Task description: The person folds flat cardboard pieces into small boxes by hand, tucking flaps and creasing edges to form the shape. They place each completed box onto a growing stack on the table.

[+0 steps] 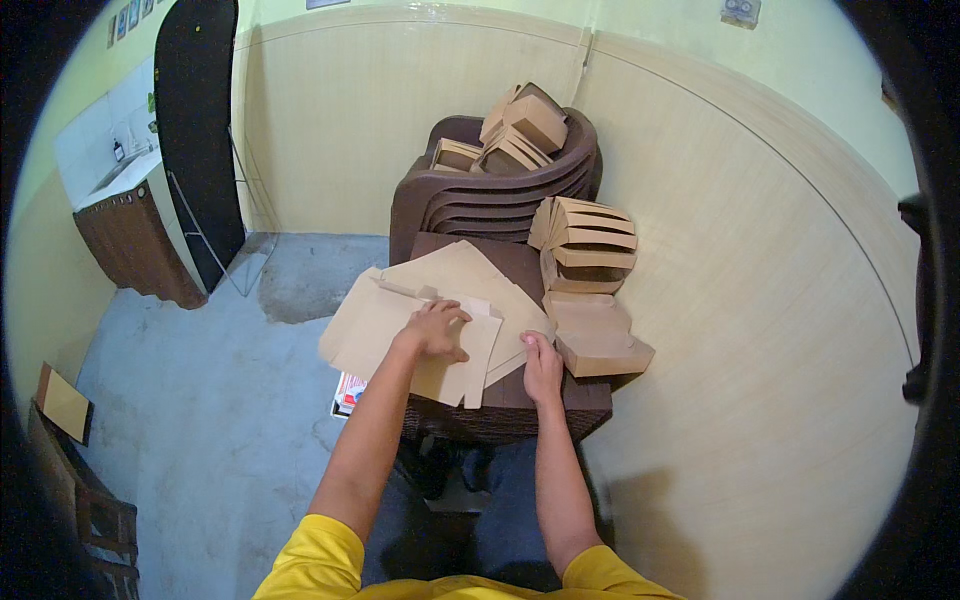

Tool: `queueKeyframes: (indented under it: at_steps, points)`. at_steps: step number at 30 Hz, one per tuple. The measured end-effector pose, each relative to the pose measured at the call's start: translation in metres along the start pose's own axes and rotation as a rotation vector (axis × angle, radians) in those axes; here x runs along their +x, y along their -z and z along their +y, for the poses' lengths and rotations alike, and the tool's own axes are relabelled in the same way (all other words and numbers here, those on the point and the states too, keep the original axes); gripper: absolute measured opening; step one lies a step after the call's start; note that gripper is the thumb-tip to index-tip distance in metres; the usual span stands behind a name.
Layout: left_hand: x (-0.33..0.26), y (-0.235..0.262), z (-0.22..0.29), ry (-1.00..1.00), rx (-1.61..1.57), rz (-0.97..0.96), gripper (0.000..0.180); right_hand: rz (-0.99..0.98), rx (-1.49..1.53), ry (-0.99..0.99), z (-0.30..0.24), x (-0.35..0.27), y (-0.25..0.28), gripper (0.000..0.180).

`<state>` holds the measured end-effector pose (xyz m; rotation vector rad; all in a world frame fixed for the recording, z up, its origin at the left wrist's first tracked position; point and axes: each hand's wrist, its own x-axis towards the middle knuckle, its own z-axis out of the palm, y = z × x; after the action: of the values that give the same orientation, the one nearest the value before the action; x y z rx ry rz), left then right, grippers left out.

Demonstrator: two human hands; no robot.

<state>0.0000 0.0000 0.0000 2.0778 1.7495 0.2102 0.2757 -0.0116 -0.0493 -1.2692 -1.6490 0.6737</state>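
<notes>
Flat brown cardboard box blanks (375, 335) lie overlapping on a dark brown table (590, 398) in front of me. My left hand (435, 330) rests on the top blank with its fingers spread, beside a small raised flap (405, 288). At the right corner of a lower blank (512, 315), my right hand (542, 368) is closed on the cardboard edge, thumb uppermost. Just right of that hand, an opened folded carton (595, 335) sits at the table's edge.
Several nested cartons (590, 235) stand behind the opened one, near the wall. More cartons (530, 125) are piled on stacked brown chairs (420, 195) at the back. A sink cabinet (145, 235) and a tall black panel (197, 140) stand at far left.
</notes>
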Motion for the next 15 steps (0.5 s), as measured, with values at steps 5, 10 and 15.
queueKeyframes:
  at_steps: [5,10,15]
  points:
    - [-0.013,0.012,0.037,0.459,0.251,0.065,0.121,0.010,-0.019,-0.022,0.001,-0.010,0.003,0.048]
    - [-0.025,0.013,0.022,0.331,0.263,0.140,0.120,0.015,-0.043,0.019,-0.002,-0.006,0.000,0.043]
    - [-0.018,-0.007,0.006,0.625,0.175,0.428,0.102,0.021,-0.026,0.035,-0.001,0.001,0.002,0.036]
